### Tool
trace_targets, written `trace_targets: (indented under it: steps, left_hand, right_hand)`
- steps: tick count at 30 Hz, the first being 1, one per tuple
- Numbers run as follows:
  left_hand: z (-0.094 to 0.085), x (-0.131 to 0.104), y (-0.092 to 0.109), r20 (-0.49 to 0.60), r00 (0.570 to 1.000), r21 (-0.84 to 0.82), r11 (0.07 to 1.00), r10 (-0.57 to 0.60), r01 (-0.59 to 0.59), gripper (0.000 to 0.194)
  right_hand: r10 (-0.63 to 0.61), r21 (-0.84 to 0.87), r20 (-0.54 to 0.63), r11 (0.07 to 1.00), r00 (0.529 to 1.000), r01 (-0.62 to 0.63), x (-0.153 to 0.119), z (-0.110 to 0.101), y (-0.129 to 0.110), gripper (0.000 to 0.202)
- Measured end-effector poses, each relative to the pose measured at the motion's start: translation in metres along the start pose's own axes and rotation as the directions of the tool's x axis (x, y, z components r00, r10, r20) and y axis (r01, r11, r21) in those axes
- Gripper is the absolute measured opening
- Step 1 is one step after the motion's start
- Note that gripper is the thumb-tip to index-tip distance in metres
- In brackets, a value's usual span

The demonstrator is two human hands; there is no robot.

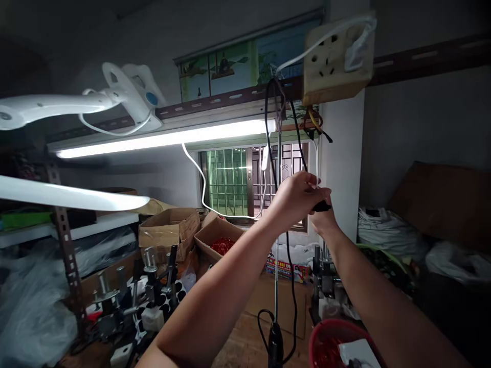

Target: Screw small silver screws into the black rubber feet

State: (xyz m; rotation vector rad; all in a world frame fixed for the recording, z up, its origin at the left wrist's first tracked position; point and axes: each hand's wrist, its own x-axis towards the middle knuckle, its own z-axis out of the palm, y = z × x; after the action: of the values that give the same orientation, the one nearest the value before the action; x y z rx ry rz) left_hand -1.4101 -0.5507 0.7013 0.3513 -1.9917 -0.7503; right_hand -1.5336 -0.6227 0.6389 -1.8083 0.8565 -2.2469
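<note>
Both my hands are raised together in front of the window. My left hand (297,197) has its thumb and fingers closed in a pinch. Just below its thumb shows a small black piece (321,206), plug-like, mostly covered. My right hand (324,220) is behind and beside it, with its fingers largely hidden. A white cord (316,158) comes down from above towards the hands. Left of them, a black cable (288,271) runs down beside a thin metal rod with a spring. A black hand tool (275,342), like an electric screwdriver, hangs at its lower end.
Overhead are a lit tube lamp (172,138), a socket box (337,61) and a white clip fan-like device (134,94). Below stand cardboard boxes (164,227), metal bench presses (151,281) and a red basin (318,335) holding red parts.
</note>
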Motion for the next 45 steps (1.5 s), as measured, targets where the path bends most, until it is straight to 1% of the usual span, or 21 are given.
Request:
trace_targets:
  steps: [2,3,4,6,8,9,10,11,13,15,16,19,23,27,30,33,36,38,40,42,45]
  left_hand:
    - [-0.009,-0.001,0.0,0.185,0.982,-0.106,0.993,-0.041,0.061,0.029]
    - [-0.013,-0.002,0.0,0.247,0.968,-0.14,0.986,-0.05,0.087,0.033]
    - [-0.015,-0.002,0.001,0.28,0.958,-0.169,0.98,-0.06,0.11,0.035]
    - [-0.018,-0.001,0.0,0.269,0.959,-0.228,0.962,-0.088,0.152,0.034]
    - [-0.015,0.002,-0.002,0.202,0.972,-0.289,0.941,-0.121,0.177,0.031]
    - [-0.013,0.003,-0.005,0.166,0.977,-0.322,0.929,-0.132,0.18,0.03]
    - [-0.011,0.005,-0.007,0.135,0.981,-0.358,0.916,-0.139,0.18,0.029]
    - [-0.008,0.005,-0.009,0.114,0.983,-0.392,0.902,-0.145,0.178,0.028]
    - [-0.004,0.005,-0.012,0.097,0.985,-0.455,0.874,-0.141,0.17,0.027]
    - [-0.002,0.004,-0.012,0.097,0.987,-0.505,0.848,-0.127,0.159,0.027]
    - [-0.002,0.003,-0.012,0.098,0.987,-0.524,0.837,-0.124,0.157,0.027]
    - [-0.002,0.001,-0.011,0.095,0.987,-0.561,0.812,-0.13,0.161,0.029]
    - [0.002,0.001,-0.012,0.074,0.99,-0.636,0.759,-0.123,0.142,0.026]
    - [0.006,0.0,-0.011,0.096,0.978,-0.713,0.673,-0.187,0.198,0.011]
    - [0.007,-0.001,-0.011,0.122,0.966,-0.731,0.638,-0.226,0.241,0.009]
    - [0.009,-0.001,-0.013,0.116,0.968,-0.726,0.646,-0.222,0.235,0.009]
    - [0.014,-0.002,-0.014,0.064,0.984,-0.701,0.694,-0.167,0.163,0.01]
    - [0.018,-0.003,-0.014,0.003,0.993,-0.672,0.736,-0.114,0.086,0.012]
    - [0.021,-0.003,-0.013,-0.03,0.996,-0.647,0.761,-0.082,0.043,0.015]
    - [0.021,-0.003,-0.013,-0.017,0.996,-0.647,0.761,-0.087,0.055,0.017]
    - [0.019,-0.001,-0.014,0.027,0.991,-0.679,0.726,-0.13,0.114,0.017]
  right_hand:
    - [0.011,0.001,-0.034,1.0,0.999,-0.011,-0.018,-0.022,0.003,0.033]
    - [0.008,-0.02,-0.031,1.0,0.999,-0.009,-0.027,-0.033,0.003,0.033]
    - [-0.001,-0.068,-0.01,0.998,1.0,0.0,-0.034,-0.043,0.001,0.035]
    - [-0.013,-0.231,0.07,0.973,0.997,0.028,-0.043,-0.059,-0.009,0.036]
    - [0.012,-0.362,0.136,0.931,0.991,0.039,-0.047,-0.072,-0.023,0.036]
    - [0.037,-0.367,0.125,0.93,0.991,0.011,-0.047,-0.077,-0.031,0.036]
    - [0.067,-0.322,0.083,0.946,0.994,-0.037,-0.048,-0.08,-0.038,0.036]
    - [0.09,-0.231,0.018,0.969,0.996,-0.083,-0.048,-0.082,-0.046,0.036]
    - [0.123,0.003,-0.12,0.992,0.985,-0.123,-0.051,-0.083,-0.059,0.034]
    - [0.122,0.164,-0.179,0.982,0.976,-0.093,-0.055,-0.078,-0.069,0.029]
    - [0.105,0.198,-0.193,0.978,0.975,-0.066,-0.057,-0.075,-0.073,0.027]
    - [0.041,0.214,-0.258,0.977,0.965,0.015,-0.062,-0.064,-0.079,0.026]
    - [-0.018,0.23,-0.327,0.968,0.945,0.098,-0.058,-0.055,-0.079,0.023]
    - [-0.073,0.185,-0.34,0.972,0.937,0.143,-0.054,-0.055,-0.079,0.022]
    - [-0.103,0.07,-0.357,0.988,0.928,0.137,-0.054,-0.058,-0.081,0.022]
    - [-0.134,-0.061,-0.36,0.991,0.923,0.12,-0.056,-0.062,-0.085,0.023]
    - [-0.15,-0.134,-0.338,0.985,0.929,0.111,-0.055,-0.065,-0.087,0.024]
    - [-0.153,-0.146,-0.325,0.983,0.933,0.111,-0.054,-0.067,-0.088,0.023]
    - [-0.157,-0.139,-0.319,0.983,0.935,0.118,-0.053,-0.07,-0.089,0.023]
    - [-0.145,-0.104,-0.288,0.987,0.947,0.119,-0.051,-0.074,-0.09,0.022]
    - [-0.091,0.004,-0.166,0.996,0.982,0.093,-0.048,-0.084,-0.091,0.026]
